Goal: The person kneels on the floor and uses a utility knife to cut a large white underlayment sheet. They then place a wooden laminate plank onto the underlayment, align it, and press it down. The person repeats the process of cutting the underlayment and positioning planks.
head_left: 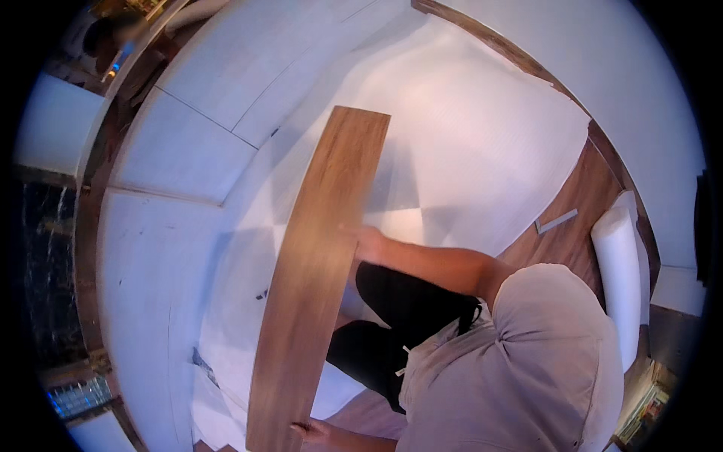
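A long brown wood-grain floor plank lies across both my hands, lifted above a white foam sheet. My right hand grips its right edge around the middle, with the thumb over the top face. Farther down the same edge, close to the plank's near end, my left hand is closed on it. Fingers of both hands are partly hidden under the plank. My knees in black shorts are bent beside it.
Brown wood flooring shows at the right, with a metal square lying on it. Next to it is a white foam roll. White panels line the left side. A person is at the upper left.
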{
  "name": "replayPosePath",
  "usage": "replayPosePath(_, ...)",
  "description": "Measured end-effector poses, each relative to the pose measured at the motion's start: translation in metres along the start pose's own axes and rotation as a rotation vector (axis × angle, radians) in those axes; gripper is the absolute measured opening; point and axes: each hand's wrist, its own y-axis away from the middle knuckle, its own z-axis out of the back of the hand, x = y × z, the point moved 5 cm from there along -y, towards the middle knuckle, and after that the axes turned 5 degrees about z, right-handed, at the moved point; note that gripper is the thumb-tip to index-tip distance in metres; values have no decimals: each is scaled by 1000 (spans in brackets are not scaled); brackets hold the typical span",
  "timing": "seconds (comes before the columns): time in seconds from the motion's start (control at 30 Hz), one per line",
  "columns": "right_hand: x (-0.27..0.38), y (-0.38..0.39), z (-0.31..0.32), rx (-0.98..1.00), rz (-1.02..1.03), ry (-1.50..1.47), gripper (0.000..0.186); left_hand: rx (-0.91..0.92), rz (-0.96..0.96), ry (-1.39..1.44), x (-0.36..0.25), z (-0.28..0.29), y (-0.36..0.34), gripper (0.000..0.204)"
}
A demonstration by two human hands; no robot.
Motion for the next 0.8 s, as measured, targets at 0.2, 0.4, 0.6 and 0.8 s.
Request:
replayPosePath(0.2, 77, -115, 76, -215, 197, 10, 43, 98, 688, 796, 162, -49, -115, 42)
replayPosePath(0.4, 157, -199, 128, -238, 322, -24, 50, 215, 742, 401, 247, -171, -189, 39)
replayPosePath(0.6, 222, -262, 158, -367, 466, 12, 49, 313, 922, 46, 322, -233, -265, 51)
replayPosePath(0.8, 288, -321, 156, -357, 615, 42, 48, 453, 805, -417, 381, -333, -320, 59)
